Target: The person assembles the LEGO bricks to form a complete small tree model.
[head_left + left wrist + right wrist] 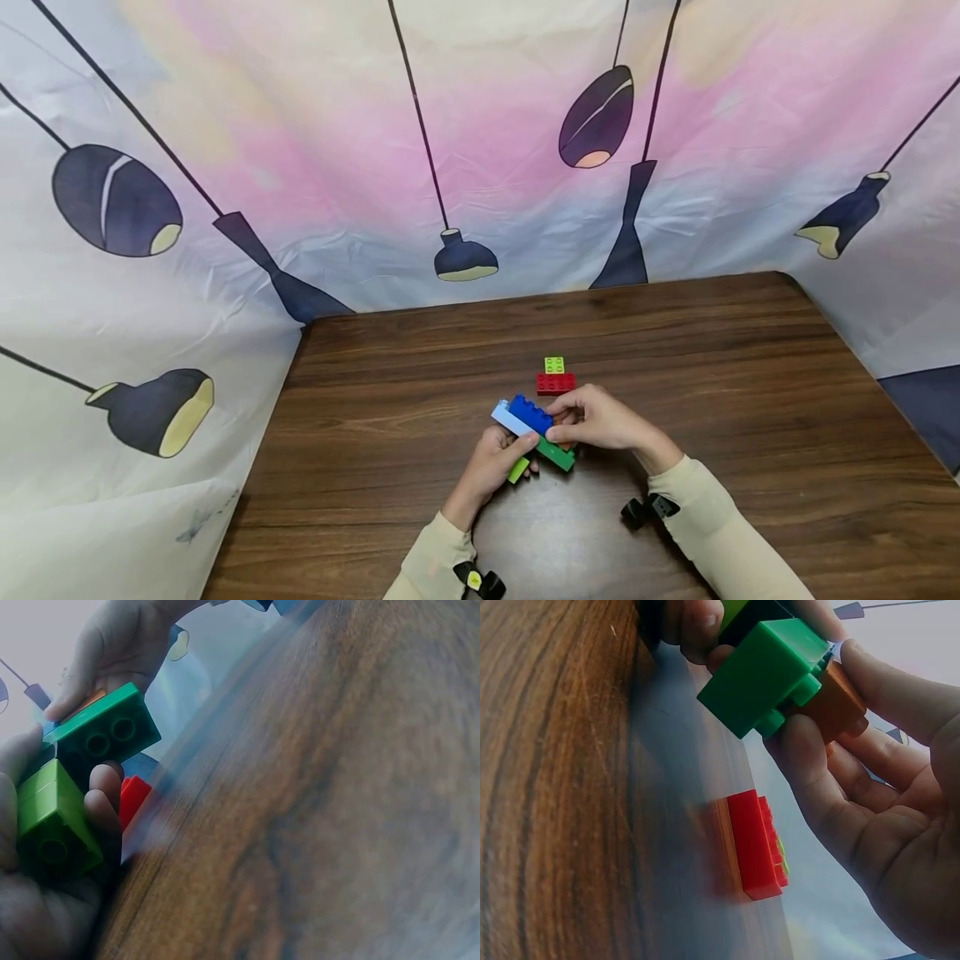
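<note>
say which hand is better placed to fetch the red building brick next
Probably the right hand: it's nearer the red building brick, and the left hand also grips the brick assembly.

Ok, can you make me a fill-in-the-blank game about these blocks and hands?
1. The orange block is pinched by the person's ____ hand.
2. In the head view, a ____ block sits end to end with the light blue block.
3. Two blocks lie on the table: a lime block and a ____ one.

Missing words: right; green; red.
</note>
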`<state>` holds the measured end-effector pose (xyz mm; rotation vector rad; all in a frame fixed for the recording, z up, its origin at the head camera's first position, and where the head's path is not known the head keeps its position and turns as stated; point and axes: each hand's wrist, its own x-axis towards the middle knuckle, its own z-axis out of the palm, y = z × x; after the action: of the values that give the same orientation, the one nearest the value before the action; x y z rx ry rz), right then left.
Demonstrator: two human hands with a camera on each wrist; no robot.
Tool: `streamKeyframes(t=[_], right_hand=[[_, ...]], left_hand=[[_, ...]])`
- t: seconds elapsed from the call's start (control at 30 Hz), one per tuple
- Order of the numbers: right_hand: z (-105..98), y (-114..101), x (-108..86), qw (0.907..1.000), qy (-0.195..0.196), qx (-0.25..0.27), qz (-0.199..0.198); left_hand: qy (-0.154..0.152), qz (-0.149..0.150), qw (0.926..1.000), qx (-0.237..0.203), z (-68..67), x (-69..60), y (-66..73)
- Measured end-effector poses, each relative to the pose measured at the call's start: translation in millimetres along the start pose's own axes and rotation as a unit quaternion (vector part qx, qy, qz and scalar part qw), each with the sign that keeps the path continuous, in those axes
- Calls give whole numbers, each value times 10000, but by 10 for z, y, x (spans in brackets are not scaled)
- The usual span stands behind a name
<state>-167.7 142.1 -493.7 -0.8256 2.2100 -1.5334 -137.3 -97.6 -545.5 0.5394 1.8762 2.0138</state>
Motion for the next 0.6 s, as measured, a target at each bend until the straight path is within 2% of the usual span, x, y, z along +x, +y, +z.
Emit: streamKeyframes(t=[0.6], right_hand=[[8,31,8,10000,55,42,-34]], left_hand=[[88,63,9999,-76,-2,3,-44]])
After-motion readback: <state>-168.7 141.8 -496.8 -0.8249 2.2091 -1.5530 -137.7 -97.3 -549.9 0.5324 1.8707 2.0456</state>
